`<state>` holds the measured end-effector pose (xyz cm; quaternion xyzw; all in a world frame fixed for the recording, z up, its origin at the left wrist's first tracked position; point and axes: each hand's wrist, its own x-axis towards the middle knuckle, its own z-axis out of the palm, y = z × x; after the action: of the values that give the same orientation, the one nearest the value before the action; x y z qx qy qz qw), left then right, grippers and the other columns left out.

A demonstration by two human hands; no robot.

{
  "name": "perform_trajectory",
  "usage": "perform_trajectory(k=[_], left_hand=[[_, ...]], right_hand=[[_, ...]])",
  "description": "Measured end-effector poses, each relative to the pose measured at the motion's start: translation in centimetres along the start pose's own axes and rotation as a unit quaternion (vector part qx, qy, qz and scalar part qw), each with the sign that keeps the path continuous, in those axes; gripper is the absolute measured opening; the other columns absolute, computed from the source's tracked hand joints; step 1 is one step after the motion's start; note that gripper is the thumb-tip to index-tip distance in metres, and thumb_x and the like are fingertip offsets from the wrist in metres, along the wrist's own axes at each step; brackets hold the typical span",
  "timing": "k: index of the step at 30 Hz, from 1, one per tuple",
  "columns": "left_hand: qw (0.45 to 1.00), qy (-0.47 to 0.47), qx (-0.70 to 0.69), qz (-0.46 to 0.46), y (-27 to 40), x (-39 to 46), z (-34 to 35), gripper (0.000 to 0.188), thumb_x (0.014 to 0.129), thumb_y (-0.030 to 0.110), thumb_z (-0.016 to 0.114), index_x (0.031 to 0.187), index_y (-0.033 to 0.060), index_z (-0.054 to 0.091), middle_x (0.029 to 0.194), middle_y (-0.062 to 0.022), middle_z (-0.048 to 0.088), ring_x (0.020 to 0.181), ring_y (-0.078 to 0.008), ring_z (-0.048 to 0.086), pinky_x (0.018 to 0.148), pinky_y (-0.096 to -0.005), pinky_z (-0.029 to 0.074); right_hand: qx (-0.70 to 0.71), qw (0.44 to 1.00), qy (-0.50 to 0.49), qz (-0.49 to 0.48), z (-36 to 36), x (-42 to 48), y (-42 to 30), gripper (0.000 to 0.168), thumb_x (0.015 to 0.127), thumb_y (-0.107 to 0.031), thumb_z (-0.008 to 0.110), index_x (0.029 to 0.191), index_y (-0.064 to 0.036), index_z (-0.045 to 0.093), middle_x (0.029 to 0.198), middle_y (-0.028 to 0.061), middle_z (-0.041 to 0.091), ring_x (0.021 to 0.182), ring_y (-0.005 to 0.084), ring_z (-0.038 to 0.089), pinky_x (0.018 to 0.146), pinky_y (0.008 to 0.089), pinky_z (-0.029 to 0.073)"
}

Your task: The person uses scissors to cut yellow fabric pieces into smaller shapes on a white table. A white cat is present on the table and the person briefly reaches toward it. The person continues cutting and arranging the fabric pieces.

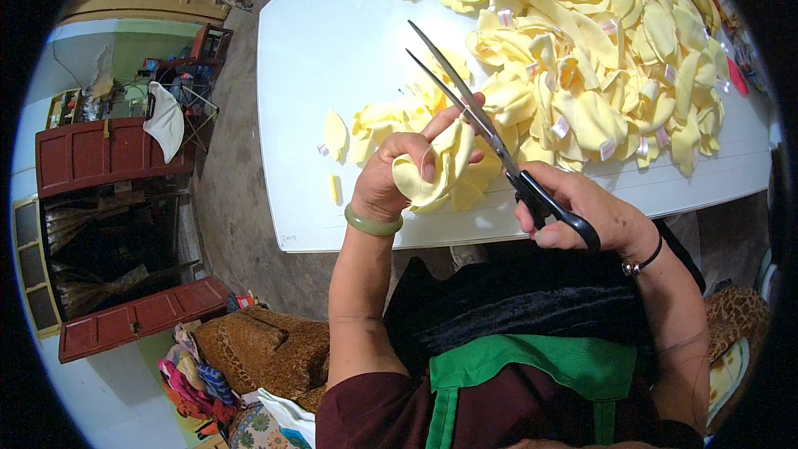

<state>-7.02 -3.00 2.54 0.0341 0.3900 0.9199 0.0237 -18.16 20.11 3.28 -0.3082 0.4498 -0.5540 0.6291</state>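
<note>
My left hand point(399, 162) pinches a small yellow fabric piece point(458, 146) that curls around the thumb, with loose threads hanging from it. In my right hand point(576, 209) are scissors point(495, 140) with black handles, their long blades parted and pointing up and away from me. The blades cross close to the fabric's upper edge by my left fingertips. Beyond and to the right lies a large heap of similar yellow fabric pieces point(592, 106), several bearing small white tags with writing. A smaller group of yellow pieces point(380, 121) lies just past my left hand.
The white table point(312, 56) ends in a rounded edge in front of me. A single yellow piece point(335, 135) and a small yellow strip point(335, 189) lie at its left. Something pink point(737, 78) sits at the far right. A brown patterned sofa point(268, 349) stands behind on the left.
</note>
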Motion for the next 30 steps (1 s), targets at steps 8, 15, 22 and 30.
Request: perform_trajectory(k=[8, 15, 22, 30], left_hand=[[0.999, 0.013, 0.027, 0.01, 0.5, 0.2, 0.7, 0.019, 0.079, 0.018, 0.061, 0.063, 0.0072, 0.063, 0.142, -0.0314, 0.013, 0.13, -0.0481, 0.02, 0.101, -0.0565, 0.029], [0.999, -0.011, 0.042, 0.011, 0.0, 0.1, 0.0, 0.018, 0.081, 0.018, 0.058, 0.068, 0.0081, 0.064, 0.142, -0.032, 0.013, 0.129, -0.0485, 0.022, 0.102, -0.0564, 0.028], [0.961, 0.087, 0.261, 0.022, 2.5, -0.6, -0.8, 0.022, 0.086, 0.02, 0.053, 0.079, 0.001, 0.062, 0.136, -0.0291, 0.031, 0.117, -0.0397, 0.046, 0.092, -0.041, 0.045], [0.569, 0.315, 0.758, 0.035, 6.2, 7.8, -8.1, 0.037, 0.084, 0.032, 0.053, 0.099, -0.0002, 0.063, 0.119, -0.0203, 0.051, 0.098, -0.0301, 0.056, 0.084, -0.0364, 0.046]], right_hand=[[-0.024, 1.0, -0.002, -0.013, -0.2, -0.1, 0.4, 0.094, 0.066, -0.042, 0.078, 0.135, 0.0, 0.029, 0.086, 0.0006, 0.053, 0.076, 0.0112, 0.051, 0.071, 0.0224, 0.044], [-0.052, 0.998, 0.033, 0.023, 0.0, -0.2, -0.2, 0.081, 0.069, -0.027, 0.076, 0.131, 0.001, 0.033, 0.083, -0.0003, 0.053, 0.075, 0.0082, 0.05, 0.068, 0.0209, 0.043], [0.024, 0.996, 0.079, -0.042, -0.6, -0.6, -0.4, 0.069, 0.071, -0.012, 0.074, 0.127, 0.0, 0.036, 0.078, -0.0012, 0.054, 0.071, 0.0063, 0.051, 0.066, 0.0196, 0.043], [0.095, 0.983, 0.13, -0.085, -1.4, -0.3, -0.4, 0.061, 0.072, -0.026, 0.071, 0.118, 0.0, 0.041, 0.079, 0.0034, 0.056, 0.068, 0.0095, 0.054, 0.063, 0.0225, 0.046]])
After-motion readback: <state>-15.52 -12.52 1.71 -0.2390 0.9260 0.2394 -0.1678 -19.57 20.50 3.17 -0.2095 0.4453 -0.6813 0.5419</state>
